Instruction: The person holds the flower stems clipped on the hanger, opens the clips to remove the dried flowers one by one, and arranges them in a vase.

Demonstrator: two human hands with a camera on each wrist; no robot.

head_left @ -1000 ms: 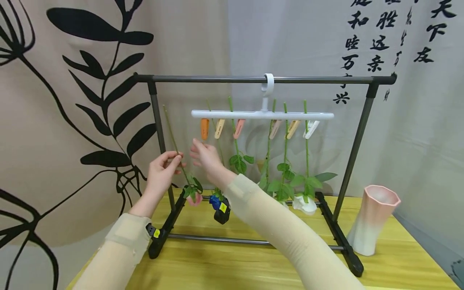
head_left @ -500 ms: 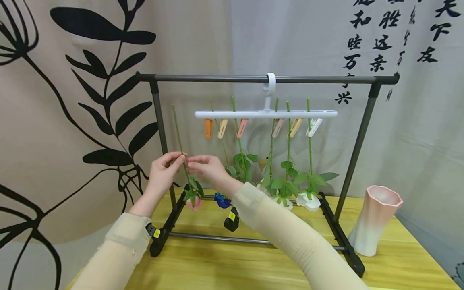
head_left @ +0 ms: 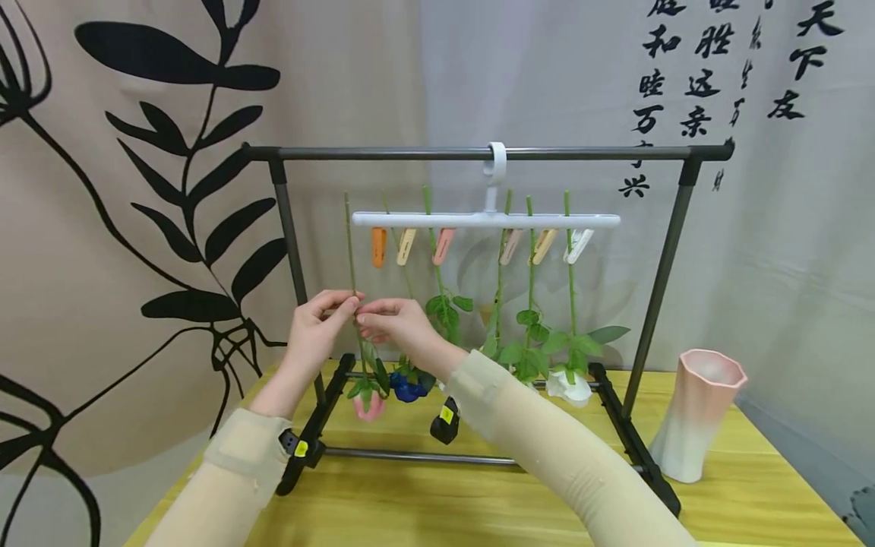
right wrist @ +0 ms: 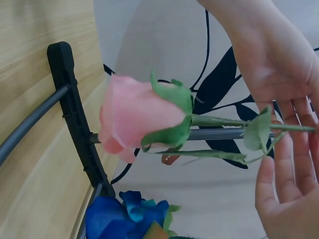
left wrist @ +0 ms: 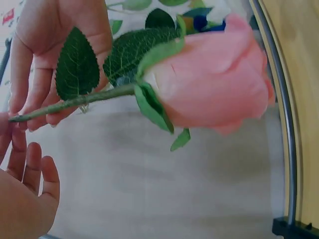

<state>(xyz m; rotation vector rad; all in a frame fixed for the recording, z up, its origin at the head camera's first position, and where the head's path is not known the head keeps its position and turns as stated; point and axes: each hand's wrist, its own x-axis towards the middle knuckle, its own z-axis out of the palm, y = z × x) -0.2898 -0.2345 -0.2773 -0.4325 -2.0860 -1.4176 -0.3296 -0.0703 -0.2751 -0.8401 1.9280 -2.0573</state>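
Note:
A pink rose hangs head down with its stem nearly upright, just left of the white hanger. My left hand pinches the stem around its middle between thumb and fingers. From the other side my right hand pinches the same stem slightly lower, the fingertips of both hands close together. The left wrist view shows the rose's large bloom and green leaves below the hands. Above them, an orange clip hangs at the hanger's left end, close to the stem's top.
Several other flowers hang upside down from the hanger's clips, among them a blue rose and a white one. A dark metal rack carries the hanger. On the wooden table's right stands a pink-and-white vase.
My right hand has come down from beside the orange clip to the pink rose's stem. The rose has shifted right toward the hanger, and its stem has swung from leaning to nearly upright.

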